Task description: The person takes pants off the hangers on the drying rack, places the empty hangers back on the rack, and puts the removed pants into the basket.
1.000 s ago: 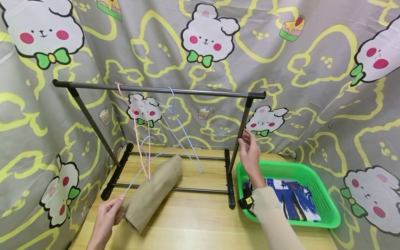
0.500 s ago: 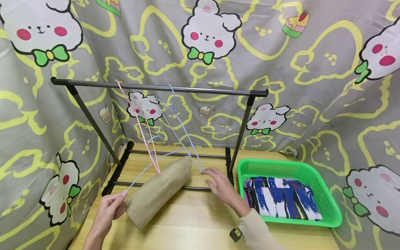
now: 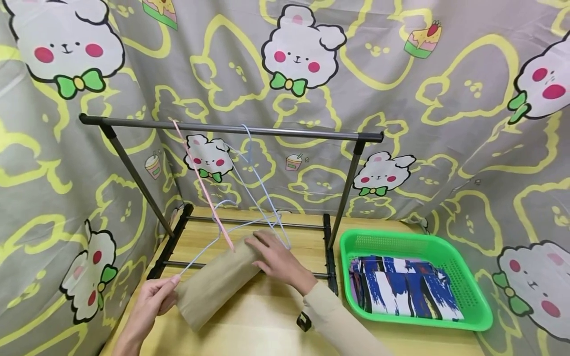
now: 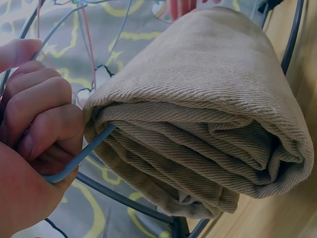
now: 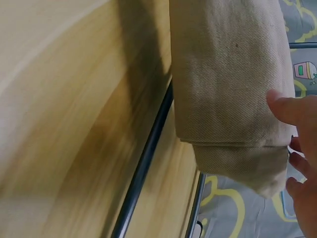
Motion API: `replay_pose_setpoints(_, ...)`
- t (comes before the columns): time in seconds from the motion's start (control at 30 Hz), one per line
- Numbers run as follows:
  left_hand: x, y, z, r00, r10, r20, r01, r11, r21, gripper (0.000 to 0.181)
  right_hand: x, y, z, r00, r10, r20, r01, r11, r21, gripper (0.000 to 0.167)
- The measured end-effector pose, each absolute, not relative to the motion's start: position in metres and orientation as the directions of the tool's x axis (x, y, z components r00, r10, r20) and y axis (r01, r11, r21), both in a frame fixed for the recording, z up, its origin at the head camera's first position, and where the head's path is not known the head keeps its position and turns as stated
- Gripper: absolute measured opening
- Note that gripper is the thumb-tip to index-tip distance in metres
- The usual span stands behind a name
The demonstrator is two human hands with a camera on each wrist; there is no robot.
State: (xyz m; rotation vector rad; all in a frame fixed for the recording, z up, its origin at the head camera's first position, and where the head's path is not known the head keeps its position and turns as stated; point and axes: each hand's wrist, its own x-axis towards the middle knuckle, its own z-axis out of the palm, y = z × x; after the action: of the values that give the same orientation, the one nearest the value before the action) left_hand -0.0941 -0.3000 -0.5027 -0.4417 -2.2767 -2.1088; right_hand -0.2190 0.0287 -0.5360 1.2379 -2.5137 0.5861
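A khaki folded garment hangs tilted over a light-blue hanger, whose hook shows behind it. The left hand grips the hanger's near corner; in the left wrist view its fingers curl around the blue wire, beside the layered end of the garment. At the garment's far end is the right hand, fingers loosely bent. In the right wrist view the thumb of the right hand touches the garment's side, with the other fingers at its edge.
A dark metal rack stands behind, with a pink hanger and another blue hanger on its top bar. On the right, a green basket holds folded patterned cloth. Patterned curtains surround the table.
The right hand has moved from the rack's right post leftward to the garment's far end. The pink hanger has swung and now shows edge-on. The left hand has kept its grip.
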Motion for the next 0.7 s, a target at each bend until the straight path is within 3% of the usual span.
replay_pose_setpoints(0.2, -0.095, -0.305, -0.499, -0.949, 0.225, 0.223, 0.245, 0.075, 0.967, 0.050, -0.223, 0.022, -0.534, -0.569, -0.722, 0.392, -0.818, 0.547, -0.179, 0.069)
replay_pose_setpoints(0.53, -0.111, -0.304, -0.499, -0.927, 0.238, 0.291, 0.330, 0.147, 0.932, 0.048, -0.210, 0.039, -0.534, -0.683, -0.678, 0.271, -0.730, 0.638, -0.245, 0.063)
replay_pose_setpoints(0.7, -0.124, -0.303, -0.501, -0.905, 0.283, 0.318, 0.360, 0.111, 0.926, 0.046, -0.202, 0.051, -0.530, -0.705, -0.662, 0.254, -0.709, 0.658, -0.253, 0.063)
